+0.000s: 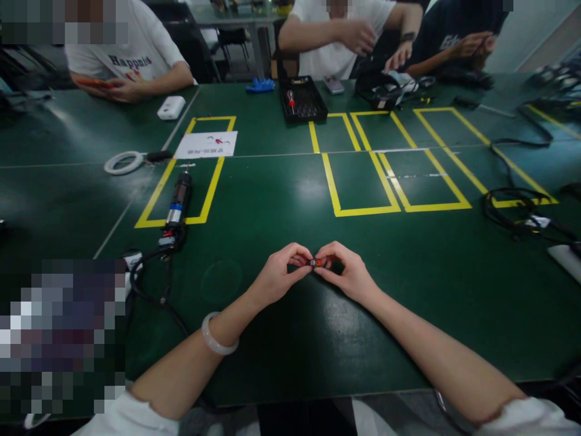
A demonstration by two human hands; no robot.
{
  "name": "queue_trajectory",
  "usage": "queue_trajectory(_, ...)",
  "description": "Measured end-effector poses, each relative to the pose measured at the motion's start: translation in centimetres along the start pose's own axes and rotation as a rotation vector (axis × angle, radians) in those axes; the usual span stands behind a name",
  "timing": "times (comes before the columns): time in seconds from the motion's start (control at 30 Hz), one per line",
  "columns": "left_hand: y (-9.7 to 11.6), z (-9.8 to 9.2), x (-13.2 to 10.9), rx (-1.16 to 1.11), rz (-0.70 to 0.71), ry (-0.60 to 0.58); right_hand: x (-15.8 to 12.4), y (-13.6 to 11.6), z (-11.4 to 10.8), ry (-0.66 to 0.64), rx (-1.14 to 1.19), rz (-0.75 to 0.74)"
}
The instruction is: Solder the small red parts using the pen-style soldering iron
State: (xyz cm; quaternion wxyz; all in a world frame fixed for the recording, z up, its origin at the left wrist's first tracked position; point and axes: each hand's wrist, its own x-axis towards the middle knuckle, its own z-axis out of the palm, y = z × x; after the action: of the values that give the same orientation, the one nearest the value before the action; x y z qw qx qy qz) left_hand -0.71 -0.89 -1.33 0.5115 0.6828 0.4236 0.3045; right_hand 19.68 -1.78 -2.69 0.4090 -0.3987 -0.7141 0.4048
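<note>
Between my two hands, just above the green table (267,206), is a small orange and dark part (316,263), too small to name. My left hand (285,269) pinches its dark end between thumb and fingers. From the other side, my right hand (340,269) closes on the orange end. The fingertips of both hands nearly meet, and they hide most of the part. A black cylindrical electric screwdriver (180,197) lies to the left with its cable running toward me.
Yellow tape frames (367,212) mark the table. A black tray (303,100) with a red screwdriver (291,102) stands at the far side. A white printed sheet (206,145) lies left, coiled black cables (515,206) right. Several people sit opposite, among them one with moving hands (361,37).
</note>
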Motion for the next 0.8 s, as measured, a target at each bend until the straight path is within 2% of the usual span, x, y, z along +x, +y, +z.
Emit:
queue_trajectory(0.27,0.5,-0.2,0.0,0.077,0.029,-0.012,0.1,0.3,0.0,-0.025,0.124,0.159)
queue_trajectory(0.37,1.3,-2.0,0.2,0.166,0.038,-0.014,0.1,0.6,0.0,-0.042,0.162,0.203)
queue_trajectory(0.43,1.7,-4.5,0.2,0.28,0.025,0.035,0.1,0.7,-0.1,-0.039,0.174,0.232)
queue_trajectory(0.5,1.8,-7.9,-0.2,0.458,-0.015,0.125,0.1,0.8,-0.2,-0.039,0.181,0.25)
queue_trajectory(0.57,1.3,-11.7,-1.1,0.722,-0.083,0.273,0.1,0.8,-0.2,-0.045,0.182,0.254)
queue_trajectory(0.63,0.2,-15.2,-2.4,1.02,-0.228,0.405,0.1,0.7,-0.2,-0.051,0.183,0.252)
queue_trajectory(0.7,-1.1,-18.0,-3.8,1.209,-0.449,0.463,0.1,0.7,-0.2,-0.053,0.184,0.251)
queue_trajectory(0.73,-1.9,-19.1,-4.4,1.243,-0.536,0.447,0.1,0.7,-0.2,-0.052,0.184,0.252)
queue_trajectory(0.8,-3.3,-20.8,-5.4,1.243,-0.594,0.428,0.1,0.7,-0.2,-0.049,0.182,0.255)
